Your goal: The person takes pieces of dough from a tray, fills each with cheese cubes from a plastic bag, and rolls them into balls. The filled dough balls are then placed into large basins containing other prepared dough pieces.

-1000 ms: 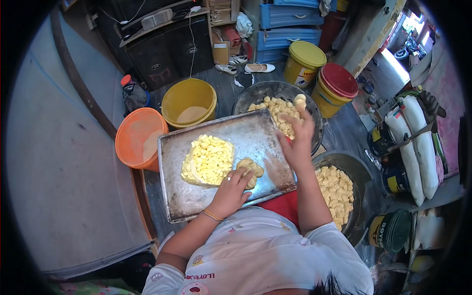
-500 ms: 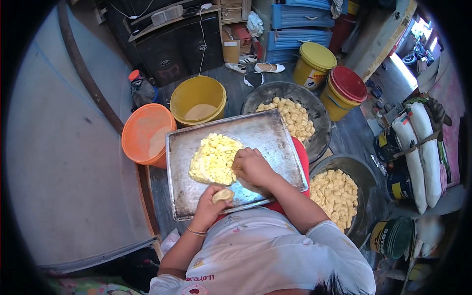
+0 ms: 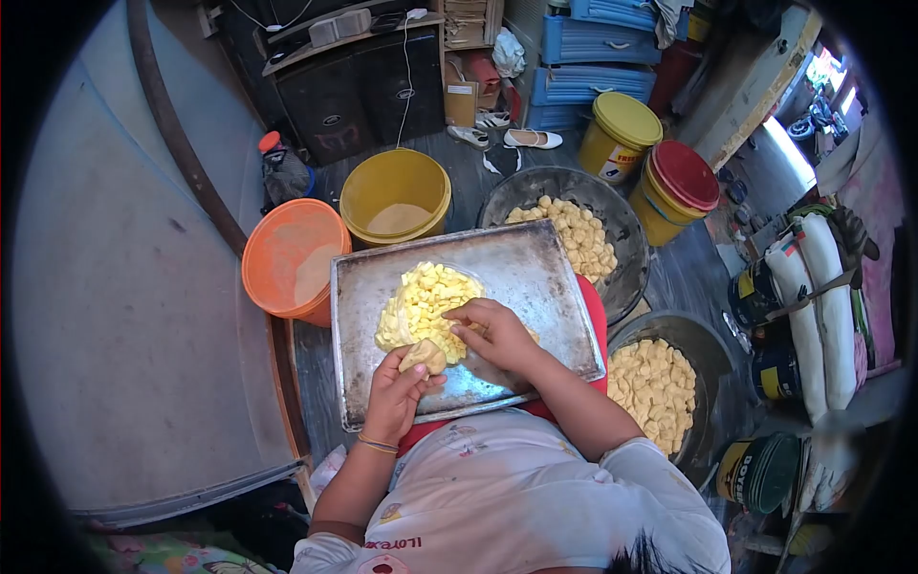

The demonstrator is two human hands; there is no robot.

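Observation:
A worn metal tray (image 3: pixel 535 316) rests across the lap and carries a heap of small yellow pieces (image 3: pixel 430 298) on its left half. Near the tray's front edge, my left hand (image 3: pixel 397 392) holds a piece of pale dough (image 3: pixel 424 357) in curled fingers. My right hand (image 3: pixel 494 335) is over the right side of the heap, its thumb and index finger apart and pointing at the pieces. I see nothing between those fingers.
Beyond the tray stand an orange bucket (image 3: pixel 295 251) and a yellow bucket (image 3: pixel 396 194). Two dark basins, one back right (image 3: pixel 626 225) and one at right (image 3: pixel 712 359), hold dough pieces. Lidded buckets, one yellow-lidded (image 3: pixel 626 118) and one red-lidded (image 3: pixel 686 174), stand behind.
My left hand has risen with the dough, closer to the heap. My right hand's thumb and index finger have spread apart. The view has shifted slightly.

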